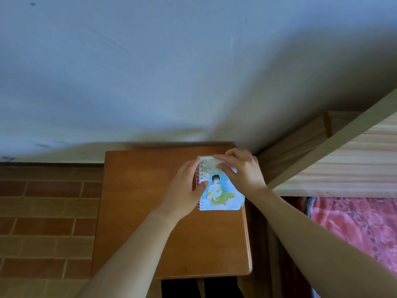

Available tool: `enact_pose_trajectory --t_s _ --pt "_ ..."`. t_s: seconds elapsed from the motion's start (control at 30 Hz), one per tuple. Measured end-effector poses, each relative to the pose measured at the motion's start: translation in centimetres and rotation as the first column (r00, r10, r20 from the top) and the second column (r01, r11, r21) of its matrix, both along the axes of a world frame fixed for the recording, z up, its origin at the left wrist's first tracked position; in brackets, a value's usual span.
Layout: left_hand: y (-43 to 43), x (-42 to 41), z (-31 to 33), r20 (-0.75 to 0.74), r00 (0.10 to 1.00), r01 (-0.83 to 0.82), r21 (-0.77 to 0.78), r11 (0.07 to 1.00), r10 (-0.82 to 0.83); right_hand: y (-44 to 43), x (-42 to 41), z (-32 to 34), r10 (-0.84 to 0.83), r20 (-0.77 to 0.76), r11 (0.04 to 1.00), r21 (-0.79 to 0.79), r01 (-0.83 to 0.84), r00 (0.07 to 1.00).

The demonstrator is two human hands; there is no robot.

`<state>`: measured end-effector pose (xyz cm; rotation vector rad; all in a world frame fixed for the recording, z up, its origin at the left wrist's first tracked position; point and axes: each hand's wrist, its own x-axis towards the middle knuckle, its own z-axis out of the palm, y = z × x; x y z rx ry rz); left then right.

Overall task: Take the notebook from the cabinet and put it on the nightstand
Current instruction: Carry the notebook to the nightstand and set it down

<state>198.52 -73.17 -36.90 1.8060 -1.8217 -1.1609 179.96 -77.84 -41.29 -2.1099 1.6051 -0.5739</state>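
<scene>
A small spiral notebook [221, 194] with a pale blue illustrated cover and pink wire binding lies on the brown wooden nightstand [150, 211], at its far right corner. My left hand [184, 190] holds the spiral side, thumb on the cover. My right hand [242, 171] grips the notebook's top right corner with fingers on the cover. The cabinet is not in view.
A blue-grey wall [150, 72] rises behind the nightstand. A wooden bed frame [335, 160] with a pink patterned blanket [354, 229] stands on the right. Red brick-pattern floor [43, 211] lies on the left.
</scene>
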Motion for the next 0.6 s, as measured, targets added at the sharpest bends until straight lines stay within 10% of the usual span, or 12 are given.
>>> enact_pose_trajectory --t_s 0.6 --pt "0.0 0.0 -5.6 0.230 0.936 0.230 0.178 0.957 -0.268 0.5 -1.8 -4.8 0.061 -0.040 0.982 0.179 -0.053 0.997"
